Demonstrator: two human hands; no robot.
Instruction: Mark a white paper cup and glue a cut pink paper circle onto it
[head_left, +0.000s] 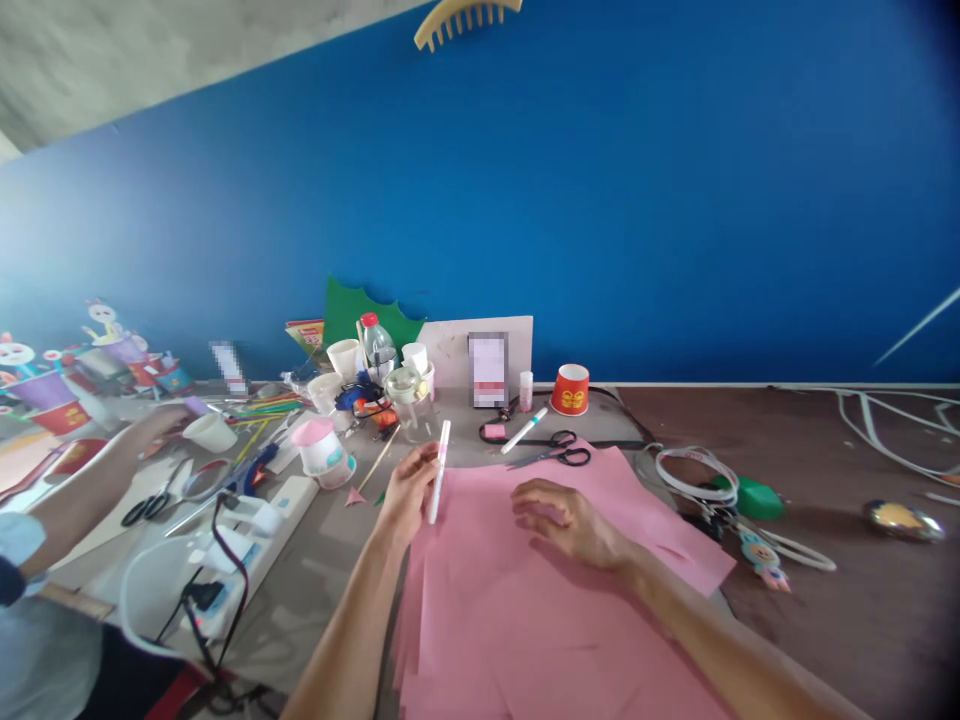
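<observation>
My left hand [409, 492] pinches a white marker pen [440, 470], held nearly upright at the left edge of the pink paper sheets [487, 590]. Over the middle of the paper hovers or rests my right hand [566, 520]; its fingers are loosely curved and apart, with nothing seen in them. Black-handled scissors [568, 452] lie at the paper's far edge. Beyond them is a second white marker [525, 430] with a teal end, beside a small pink eraser-like block [495, 432].
A red paper cup [570, 388] and a glue stick [526, 392] stand at the back. Left are a glass jar [412, 400], a pink-topped cup [322, 452] and a power strip [259, 550]. A co-worker's arm [97, 490] reaches in at far left. Coiled white cable [694, 472] lies right.
</observation>
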